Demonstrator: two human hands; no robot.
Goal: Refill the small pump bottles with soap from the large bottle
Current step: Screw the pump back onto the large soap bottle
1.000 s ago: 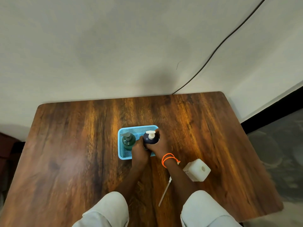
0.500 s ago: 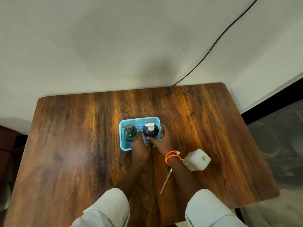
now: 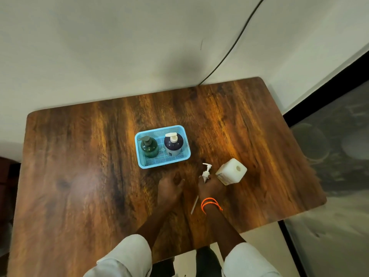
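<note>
Two pump bottles (image 3: 161, 145) upright in blue basket (image 3: 186, 156); right hand (image 3: 209, 185) grips loose pump (image 3: 206, 172) beside white bottle (image 3: 231, 171); left hand (image 3: 169, 186) loosely curled, holding nothing

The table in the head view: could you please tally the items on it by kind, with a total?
Small pump bottles: 2, the green bottle and the dark blue bottle, both in the basket
Large white bottle: 1
Loose white pump: 1, at the right hand
Blue basket: 1
Total: 5
</note>
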